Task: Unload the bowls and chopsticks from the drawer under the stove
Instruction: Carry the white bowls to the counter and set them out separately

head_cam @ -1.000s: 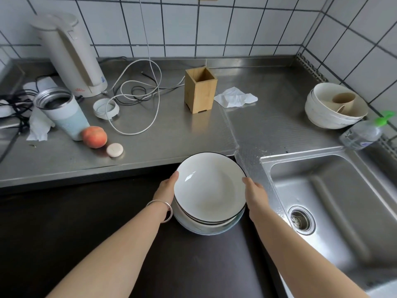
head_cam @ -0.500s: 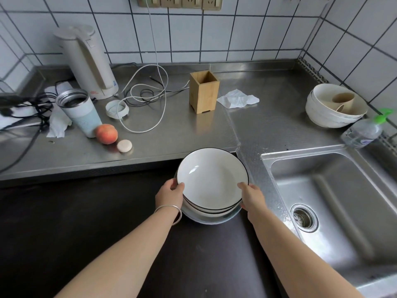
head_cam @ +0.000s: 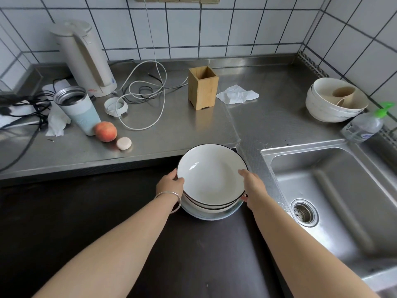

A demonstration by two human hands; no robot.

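Spanning the back: brushed stainless-steel counter (head_cam: 171, 130), with a stainless-steel sink basin (head_cam: 335, 190) set in at right; dark stove surface (head_cam: 75, 222) in front. Stack of white, black-rimmed ceramic bowls (head_cam: 211, 175) on a pale glass dish, held over the stove's far right edge, just short of the counter. Left hand (head_cam: 170, 184) grasps the stack's left rim, thumb over the edge; right hand (head_cam: 253, 186) grasps the right rim. Also on the counter: white electric kettle (head_cam: 83, 59); square bamboo holder (head_cam: 203, 87); peach (head_cam: 105, 131)
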